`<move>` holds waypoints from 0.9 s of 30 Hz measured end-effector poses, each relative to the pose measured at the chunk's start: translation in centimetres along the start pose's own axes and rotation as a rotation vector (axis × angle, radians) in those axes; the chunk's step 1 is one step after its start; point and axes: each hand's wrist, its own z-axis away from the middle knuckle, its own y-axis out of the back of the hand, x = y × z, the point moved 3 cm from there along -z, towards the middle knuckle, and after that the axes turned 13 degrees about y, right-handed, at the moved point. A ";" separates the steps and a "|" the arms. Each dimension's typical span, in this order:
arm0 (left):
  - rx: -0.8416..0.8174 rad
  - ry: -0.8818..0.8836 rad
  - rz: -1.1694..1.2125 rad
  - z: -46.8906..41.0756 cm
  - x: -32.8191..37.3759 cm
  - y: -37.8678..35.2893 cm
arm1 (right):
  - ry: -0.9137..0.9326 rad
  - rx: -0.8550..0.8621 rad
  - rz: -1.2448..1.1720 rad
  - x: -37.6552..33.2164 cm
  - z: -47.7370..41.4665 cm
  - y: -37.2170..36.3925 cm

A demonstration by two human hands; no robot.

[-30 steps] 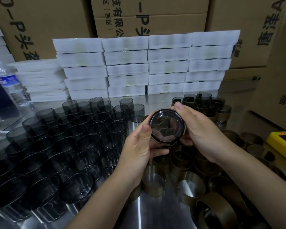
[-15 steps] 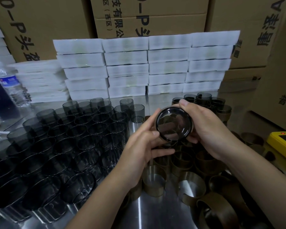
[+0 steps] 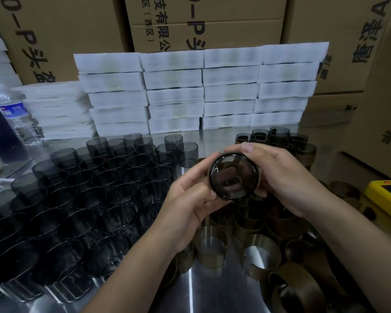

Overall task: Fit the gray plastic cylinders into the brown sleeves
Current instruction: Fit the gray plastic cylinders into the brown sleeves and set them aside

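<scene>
Nearest, open-ended brown sleeves [image 3: 210, 247], thin, curved and glossy, stand and lie jumbled on the polished steel table [image 3: 212, 290]. Above them, the left hand [image 3: 185, 211] and right hand [image 3: 287, 179] both grip one smoky held cylinder [image 3: 234, 176], fingers curled round its wall. Its smooth round end faces the camera; whether a sleeve sits on it cannot be told. To the left, translucent gray cylinders [image 3: 99, 199] stand upright in close rows. Beyond are a cluster of sleeved cylinders [image 3: 278, 141], stacked white foam trays [image 3: 174, 91] and cardboard cartons [image 3: 212, 19].

Bare left forearm [image 3: 131, 274] at 6 o'clock, right forearm [image 3: 359, 245] at 4; left grip [image 3: 185, 213] and right grip [image 3: 287, 177] bare, fingernails short.
</scene>
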 end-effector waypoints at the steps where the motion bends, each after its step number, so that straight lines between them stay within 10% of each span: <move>1: -0.002 0.003 0.006 0.0 0.1 0.0 | 0.006 -0.011 -0.014 -0.1 0.0 -0.1; 27: 0.087 -0.058 0.076 0.9 1.0 -1.3 | -0.038 -0.115 0.066 -2.0 -1.0 0.2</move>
